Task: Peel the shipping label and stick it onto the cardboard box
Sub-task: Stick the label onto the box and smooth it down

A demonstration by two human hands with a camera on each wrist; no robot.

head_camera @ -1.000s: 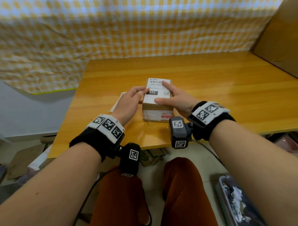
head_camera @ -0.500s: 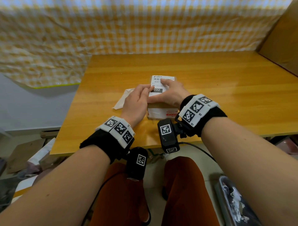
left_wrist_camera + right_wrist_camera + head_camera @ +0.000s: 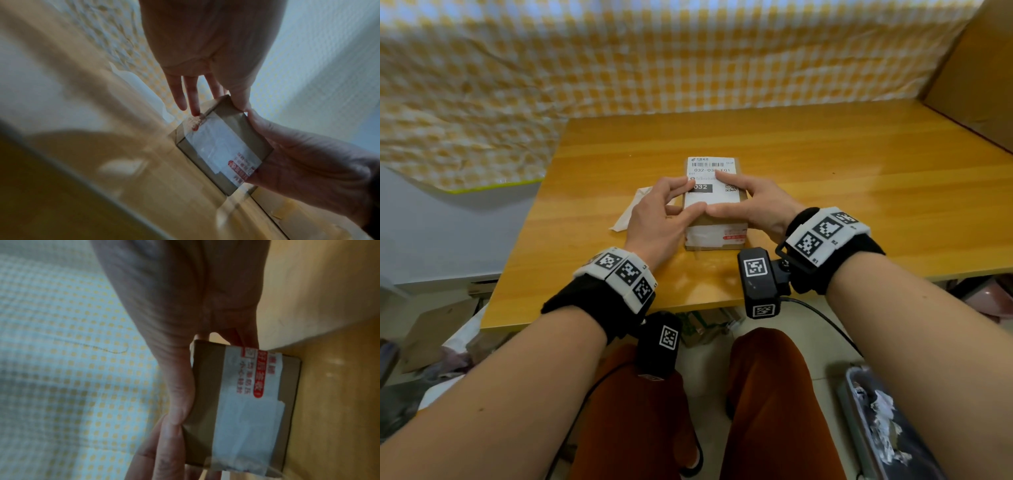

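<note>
Right now the cardboard box [image 3: 715,226] sits on the wooden worktop [image 3: 825,178], near its front edge, with the shipping label [image 3: 710,178] lying flat across its top face. Both hands are laid on it. The left hand [image 3: 657,212] comes in from the box's left side, its fingers straight and spread, the fingertips resting on the label's left edge and the thumb lying along the near edge of the top. The right hand [image 3: 753,205] mirrors it from the right, forefinger stretched out over the label's printed middle, thumb meeting the left thumb at the near edge. Neither grip closes round anything; the fingers only press flat.

White tape with red print [image 3: 257,378] crosses the box's near side. A piece of white backing paper [image 3: 631,212] lies on the worktop just left of the box, partly behind the left hand. A yellow checked cloth [image 3: 654,61] hangs behind the worktop.
</note>
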